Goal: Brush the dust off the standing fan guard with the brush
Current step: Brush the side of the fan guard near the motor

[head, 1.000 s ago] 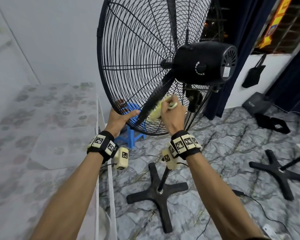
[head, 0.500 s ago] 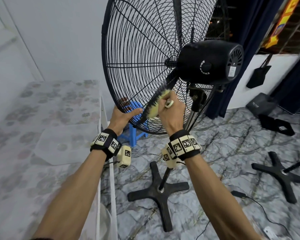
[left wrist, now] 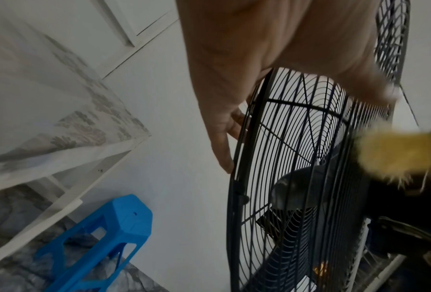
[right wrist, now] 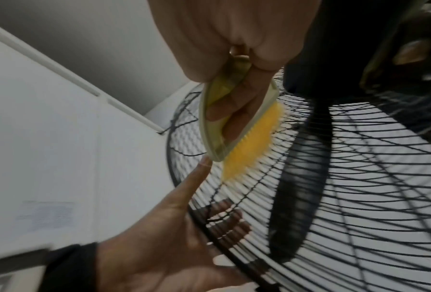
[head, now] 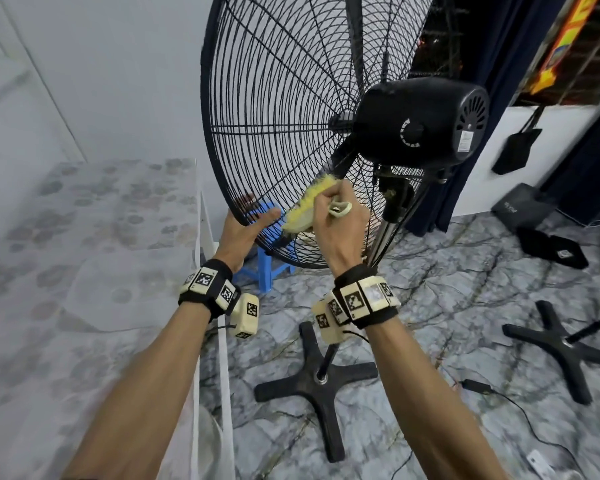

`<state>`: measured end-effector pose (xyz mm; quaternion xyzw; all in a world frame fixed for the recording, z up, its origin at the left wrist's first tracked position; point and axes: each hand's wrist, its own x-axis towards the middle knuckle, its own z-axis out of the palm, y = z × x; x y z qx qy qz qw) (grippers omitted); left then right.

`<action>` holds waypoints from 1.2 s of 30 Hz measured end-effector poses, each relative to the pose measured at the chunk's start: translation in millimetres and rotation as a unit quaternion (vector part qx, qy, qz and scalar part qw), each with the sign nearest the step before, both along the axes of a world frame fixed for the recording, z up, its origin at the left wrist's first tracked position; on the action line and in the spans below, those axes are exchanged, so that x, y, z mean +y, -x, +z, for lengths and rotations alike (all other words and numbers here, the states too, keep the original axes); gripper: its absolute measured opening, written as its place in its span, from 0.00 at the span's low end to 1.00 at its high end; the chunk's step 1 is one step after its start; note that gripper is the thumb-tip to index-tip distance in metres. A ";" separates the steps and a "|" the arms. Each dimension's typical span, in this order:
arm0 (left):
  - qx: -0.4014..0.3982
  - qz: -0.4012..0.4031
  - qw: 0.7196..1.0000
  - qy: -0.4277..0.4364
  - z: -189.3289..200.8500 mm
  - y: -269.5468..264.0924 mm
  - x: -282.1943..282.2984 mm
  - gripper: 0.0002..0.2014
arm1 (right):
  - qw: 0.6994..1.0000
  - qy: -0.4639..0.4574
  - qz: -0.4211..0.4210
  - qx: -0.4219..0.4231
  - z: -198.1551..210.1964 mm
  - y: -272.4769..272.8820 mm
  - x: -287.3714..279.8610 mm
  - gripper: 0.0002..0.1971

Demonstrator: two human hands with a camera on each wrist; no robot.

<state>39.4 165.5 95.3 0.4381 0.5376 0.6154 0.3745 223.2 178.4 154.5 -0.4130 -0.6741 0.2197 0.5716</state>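
The big black wire fan guard [head: 274,116] stands upright in front of me, seen from its rear side. My right hand [head: 329,202] grips the pale handle of a brush [head: 305,209] and holds its yellow bristles against the lower wires, just under the hub. In the right wrist view the brush [right wrist: 249,142] lies across the guard [right wrist: 359,197], with my fingers through its handle. My left hand [head: 257,216] holds the guard's lower left rim, thumb on the near side and fingers behind the wires. The left wrist view shows that hand [left wrist: 229,138] on the rim [left wrist: 237,177].
The black motor housing [head: 420,126] juts out right of the brush. The fan's cross base [head: 316,375] stands on the marble floor below my wrists. A blue stool [head: 267,268] is behind the guard, a covered white table [head: 84,271] at left, and another cross base [head: 565,344] and cables at right.
The brush has moved a little up the guard toward the hub in my right hand. My left hand has kept its hold on the rim.
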 end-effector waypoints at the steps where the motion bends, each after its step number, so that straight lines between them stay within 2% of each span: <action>1: -0.013 -0.002 1.000 0.004 3.7 -3.4 -2.1 0.22 | 1.000 -0.007 0.005 -0.009 -1.3 7.3 -2.7 0.03; 3: -0.032 -0.005 0.999 0.013 9.2 -7.0 -4.6 0.21 | 1.000 0.012 0.001 -0.017 -13.3 14.5 -2.0 0.05; 8: -0.052 -0.002 0.999 0.017 10.3 -2.0 -8.7 0.29 | 0.991 0.101 -0.067 -0.050 -42.3 -8.4 14.1 0.07; 11: -0.047 0.016 0.999 0.011 7.9 -2.5 -8.1 0.34 | 0.996 0.063 -0.054 -0.040 -34.3 -12.1 6.6 0.06; 16: -0.040 0.018 0.999 0.023 14.9 -5.1 -9.5 0.45 | 1.000 -0.007 -0.013 -0.023 -18.0 18.0 -13.4 0.04; 23: -0.048 0.029 0.998 0.031 7.7 0.2 -10.5 0.42 | 0.991 0.088 -0.085 -0.053 -56.8 -5.1 8.3 0.06; 25: -0.039 0.028 0.999 0.026 9.7 -2.5 -13.6 0.37 | 0.993 0.081 -0.071 -0.045 -49.4 -9.3 3.2 0.07; 28: -0.033 0.018 0.999 0.019 14.7 -7.3 -15.3 0.26 | 0.999 0.017 -0.019 -0.020 -26.9 8.3 -13.2 0.03; 29: -0.037 0.020 0.999 0.018 15.4 -7.7 -15.6 0.26 | 1.000 -0.011 -0.004 -0.011 -22.1 16.6 -16.9 0.01; 31: -0.042 0.026 0.999 0.021 14.1 -6.6 -13.9 0.34 | 0.999 -0.038 0.007 0.007 -16.9 28.1 -18.7 0.02; 36: -0.040 0.028 0.998 0.024 10.9 -0.8 -13.7 0.43 | 1.000 0.023 -0.018 -0.006 -48.3 11.8 -8.3 0.05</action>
